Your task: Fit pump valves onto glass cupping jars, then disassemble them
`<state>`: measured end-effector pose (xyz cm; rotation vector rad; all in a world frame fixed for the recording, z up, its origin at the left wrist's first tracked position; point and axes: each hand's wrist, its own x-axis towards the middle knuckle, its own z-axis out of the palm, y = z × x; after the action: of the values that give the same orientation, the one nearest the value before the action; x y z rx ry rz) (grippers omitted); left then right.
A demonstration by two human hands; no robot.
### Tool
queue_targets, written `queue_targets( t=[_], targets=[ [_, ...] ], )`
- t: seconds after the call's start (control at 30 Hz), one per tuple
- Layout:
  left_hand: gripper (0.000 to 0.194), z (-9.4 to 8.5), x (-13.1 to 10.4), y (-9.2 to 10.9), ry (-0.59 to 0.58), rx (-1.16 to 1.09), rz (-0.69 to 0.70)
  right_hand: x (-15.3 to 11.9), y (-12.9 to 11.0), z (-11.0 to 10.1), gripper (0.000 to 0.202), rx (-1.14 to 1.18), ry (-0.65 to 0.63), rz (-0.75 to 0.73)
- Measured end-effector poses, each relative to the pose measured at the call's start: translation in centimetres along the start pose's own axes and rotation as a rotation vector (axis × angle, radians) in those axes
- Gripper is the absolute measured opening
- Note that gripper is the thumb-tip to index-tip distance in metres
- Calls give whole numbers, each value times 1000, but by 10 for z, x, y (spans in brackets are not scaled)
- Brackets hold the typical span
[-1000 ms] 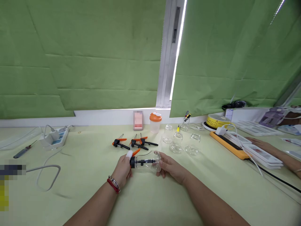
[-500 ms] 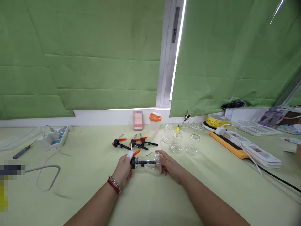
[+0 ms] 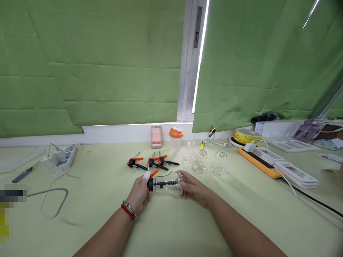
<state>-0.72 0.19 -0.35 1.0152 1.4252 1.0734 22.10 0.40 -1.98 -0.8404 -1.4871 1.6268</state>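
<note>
A clear glass bottle is held sideways between my hands, its neck pointing left. Seated at that neck is a dispenser cap, black with an orange lever and a white part; its dark tube reaches inside the glass. My left hand grips the cap, fingers closed around it. My right hand wraps around the bottle's base. Beyond them lie three similar black-and-orange dispenser caps with dark tubes. To the right stand three clear glass bottles, apparently upside down.
At the back are a shaker cup with an orange lid and a blurred box. A jar with screwdrivers stands behind the glass. Right is an orange power strip; left, a white power strip and a screwdriver.
My right hand has shifted its fingers slightly on the bottle's base. Both hands still hold the bottle and its cap, and the whole view has moved a little.
</note>
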Motion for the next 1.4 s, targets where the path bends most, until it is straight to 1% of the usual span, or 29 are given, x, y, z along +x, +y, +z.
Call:
queue_targets(
  t=[0.1, 0.17, 0.3, 0.47, 0.6, 0.73, 0.93, 1.0, 1.13, 1.27, 1.3, 1.4],
  targets=[
    [28, 0, 1, -1, 8, -5, -10, -2, -3, 0, 55, 2, -18, -24],
    [28, 0, 1, 0, 11, -7, -11, -2, -3, 1, 54, -7, -12, -28],
    [32, 0, -1, 1, 14, -5, -14, 0, -1, 1, 53, -32, 28, -2],
    [31, 0, 0, 2, 20, 6, -17, 0, -3, 2, 61, -59, 80, 38],
    [33, 0, -1, 3, 16, 9, -9, 1, -6, 5, 57, -104, 91, 48],
    [35, 2, -4, 4, 5, 14, 5, 3, -2, 7, 53, -122, 123, 106],
    [35, 1, -4, 3, -3, -1, 11, 4, -1, 5, 53, -100, 113, 109],
    [35, 1, -3, 2, -4, -13, 6, 2, -4, 4, 50, -104, 93, 77],
    [33, 0, -1, 1, 2, -30, -5, -2, -9, 1, 45, -101, 9, -10],
    [34, -1, 0, -1, -1, -34, -9, -3, -9, 0, 65, -26, 51, -5],
    [34, -1, 0, -1, -3, -32, -5, -3, -8, 0, 67, -28, 62, 7],
    [34, -1, 0, -2, -7, -26, 3, 0, -7, 1, 58, -74, 67, 47]
  ],
)
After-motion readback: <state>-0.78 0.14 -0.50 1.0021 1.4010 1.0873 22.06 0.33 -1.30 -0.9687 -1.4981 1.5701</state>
